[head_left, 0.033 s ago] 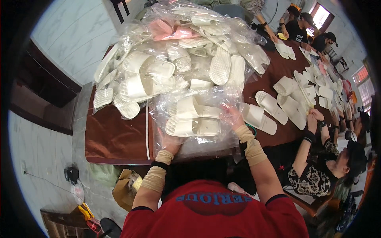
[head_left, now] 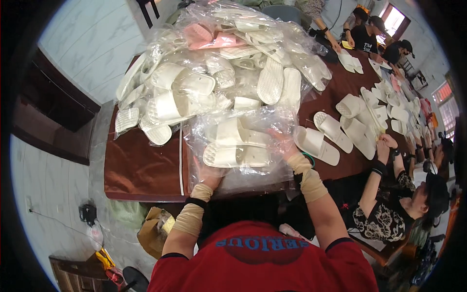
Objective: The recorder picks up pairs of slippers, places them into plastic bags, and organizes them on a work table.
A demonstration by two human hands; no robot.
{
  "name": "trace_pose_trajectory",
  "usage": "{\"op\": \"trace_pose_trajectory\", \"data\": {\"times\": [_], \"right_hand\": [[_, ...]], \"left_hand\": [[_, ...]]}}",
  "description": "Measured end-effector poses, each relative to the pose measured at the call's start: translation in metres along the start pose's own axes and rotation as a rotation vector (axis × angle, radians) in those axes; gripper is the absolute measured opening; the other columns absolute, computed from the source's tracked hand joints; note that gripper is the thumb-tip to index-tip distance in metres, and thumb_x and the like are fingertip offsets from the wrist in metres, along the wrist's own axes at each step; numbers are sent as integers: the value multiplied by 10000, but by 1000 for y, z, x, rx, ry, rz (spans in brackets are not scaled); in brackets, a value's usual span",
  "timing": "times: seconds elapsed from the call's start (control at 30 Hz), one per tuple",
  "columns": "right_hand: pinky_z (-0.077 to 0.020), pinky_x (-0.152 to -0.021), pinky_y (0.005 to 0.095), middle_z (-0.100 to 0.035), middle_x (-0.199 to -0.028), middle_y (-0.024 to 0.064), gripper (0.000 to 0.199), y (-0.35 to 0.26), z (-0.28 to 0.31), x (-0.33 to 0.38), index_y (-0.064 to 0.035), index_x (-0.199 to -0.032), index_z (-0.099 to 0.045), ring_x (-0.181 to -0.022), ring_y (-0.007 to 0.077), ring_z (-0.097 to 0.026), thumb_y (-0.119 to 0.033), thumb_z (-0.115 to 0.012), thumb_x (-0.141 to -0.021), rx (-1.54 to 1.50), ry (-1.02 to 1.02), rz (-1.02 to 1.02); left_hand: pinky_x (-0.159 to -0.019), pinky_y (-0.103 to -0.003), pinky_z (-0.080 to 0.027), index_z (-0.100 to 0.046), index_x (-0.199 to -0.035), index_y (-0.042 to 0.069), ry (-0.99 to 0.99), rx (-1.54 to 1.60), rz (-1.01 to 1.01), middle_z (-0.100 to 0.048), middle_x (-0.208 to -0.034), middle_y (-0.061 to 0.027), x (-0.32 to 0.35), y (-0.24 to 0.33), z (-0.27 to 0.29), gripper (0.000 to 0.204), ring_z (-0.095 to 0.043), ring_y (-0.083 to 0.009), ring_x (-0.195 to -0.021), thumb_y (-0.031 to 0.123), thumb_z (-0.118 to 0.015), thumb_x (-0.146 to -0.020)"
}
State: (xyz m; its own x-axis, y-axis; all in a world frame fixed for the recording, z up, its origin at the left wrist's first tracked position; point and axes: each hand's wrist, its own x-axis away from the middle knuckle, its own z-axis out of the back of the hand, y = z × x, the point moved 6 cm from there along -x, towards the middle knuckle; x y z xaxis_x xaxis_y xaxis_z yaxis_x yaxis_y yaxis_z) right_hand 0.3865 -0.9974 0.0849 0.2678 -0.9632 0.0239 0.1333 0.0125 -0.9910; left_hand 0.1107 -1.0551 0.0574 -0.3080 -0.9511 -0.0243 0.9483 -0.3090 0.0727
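A pair of cream slippers (head_left: 224, 155) lies side by side inside a clear plastic bag (head_left: 194, 131) at the near edge of the table. At the bag's lower left, my left hand (head_left: 212, 176) is closed on the bagged slippers, its fingers partly under the film. My right hand (head_left: 286, 144) grips the right side of the plastic bag by the slippers' ends, fingers blurred by the glossy film. Both wrists wear beige wraps. Right of my right hand, loose cream slippers (head_left: 318, 146) lie unbagged on the table.
A large heap of bagged cream slippers (head_left: 182, 80), with a pink pair (head_left: 214, 39) among them, rises behind the bag. The brown tabletop (head_left: 141, 168) shows at left. A co-worker (head_left: 384, 209) sits at right, and others work farther along. A cardboard box (head_left: 152, 233) stands on the floor.
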Motion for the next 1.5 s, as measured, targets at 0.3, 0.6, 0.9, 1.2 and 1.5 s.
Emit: {"op": "trace_pose_trajectory", "data": {"times": [0.3,0.6,0.9,1.2,1.5], "right_hand": [[-332,-1048,517,-251,-1461,264,1083,-46,-77,1,-241,-1492,-14,-1318,447,-309,-384,-736,-698,1233,-430,-32],[-437,-948,481,-420,-1370,202,788,-62,-60,3,-208,-1451,-243,-1159,403,-494,-203,-644,-772,1057,-339,26],[-496,-816,426,-569,-1206,146,562,-53,-61,38,-190,-1325,-428,-994,352,-593,-243,-618,-799,965,-147,313],[-471,-855,427,-556,-1202,160,613,-36,-46,30,-179,-1351,-401,-1005,347,-584,-317,-630,-799,966,-62,144],[-448,-925,420,-489,-1281,188,614,-77,-28,36,-212,-1360,-421,-1109,388,-508,-186,-633,-785,881,45,341]], "left_hand": [[-1061,-673,-15,-330,-1433,257,1,14,59,-315,-1495,-21,-2,-10,-6,671,-222,-273,-1398,598,-424,-862],[-1065,-653,-102,-410,-1391,224,-74,104,83,-367,-1457,-65,-6,-4,-9,672,-301,-282,-1350,591,-483,-833],[-998,-739,-54,-280,-1457,235,79,175,-78,-161,-1536,-123,-5,-30,-24,768,-108,-318,-1423,568,-509,-804],[-860,-476,-474,-432,-1319,78,85,1003,187,-522,-1259,-129,23,-69,69,449,-577,-253,-1047,297,-499,-933],[-703,-240,-517,-511,-1171,41,477,1765,464,-621,-987,-41,63,-103,41,279,-601,-113,-870,9,-556,-898]]}}
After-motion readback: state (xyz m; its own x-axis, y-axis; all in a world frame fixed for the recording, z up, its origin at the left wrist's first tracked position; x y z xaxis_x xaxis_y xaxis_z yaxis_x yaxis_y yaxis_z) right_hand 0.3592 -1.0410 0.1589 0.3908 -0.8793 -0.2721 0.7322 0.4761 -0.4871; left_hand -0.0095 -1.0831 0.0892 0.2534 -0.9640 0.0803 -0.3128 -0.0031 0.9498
